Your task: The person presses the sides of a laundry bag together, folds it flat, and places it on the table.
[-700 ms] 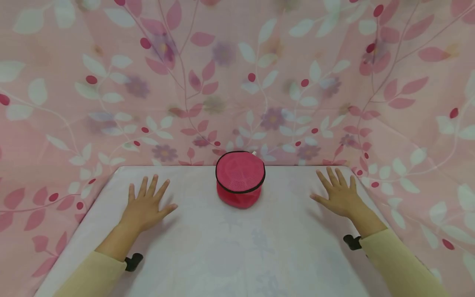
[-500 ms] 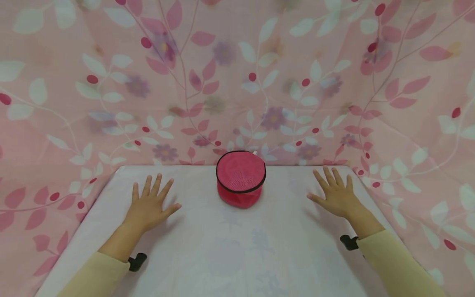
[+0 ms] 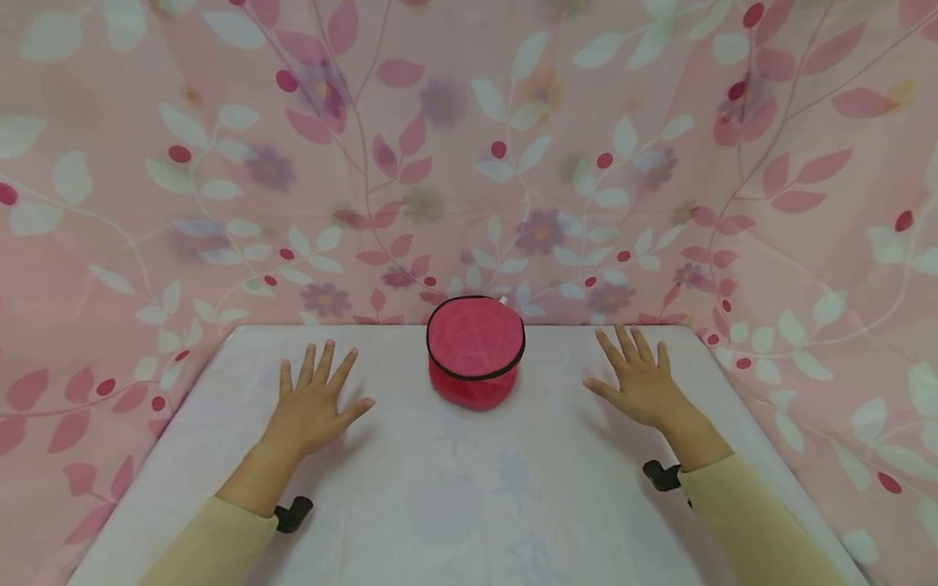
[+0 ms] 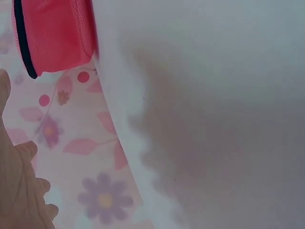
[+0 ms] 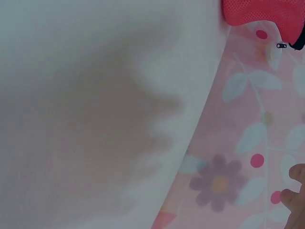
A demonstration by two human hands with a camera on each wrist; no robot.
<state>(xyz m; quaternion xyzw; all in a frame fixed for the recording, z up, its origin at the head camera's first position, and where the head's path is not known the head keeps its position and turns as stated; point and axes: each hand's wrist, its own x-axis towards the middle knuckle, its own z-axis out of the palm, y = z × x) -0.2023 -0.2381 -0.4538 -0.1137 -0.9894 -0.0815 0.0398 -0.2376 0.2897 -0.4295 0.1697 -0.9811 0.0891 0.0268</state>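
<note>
A round pink mesh zip pouch [image 3: 475, 338] with black edging round its top stands near the table's back edge, midway between the hands. My left hand [image 3: 311, 411] is spread above the table to its left, touching nothing. To the right, my right hand [image 3: 641, 387] hovers likewise with its fingers apart. In the left wrist view the pouch [image 4: 57, 33] shows at the top left, with part of the left hand [image 4: 19, 181] at the edge. The right wrist view has the pouch [image 5: 264, 14] with a zip pull at the top right and a few fingertips [image 5: 296, 174].
The table [image 3: 454, 505] has a white cover with faint blue marks. Pink floral cloth [image 3: 469, 146] hangs behind it and on both sides. A black wrist device [image 3: 295, 514] sits at the left cuff and another black device [image 3: 662, 475] at the right cuff.
Both hands have moved inward toward the pouch, the left one to the right and the right one to the left. The pouch stays in place.
</note>
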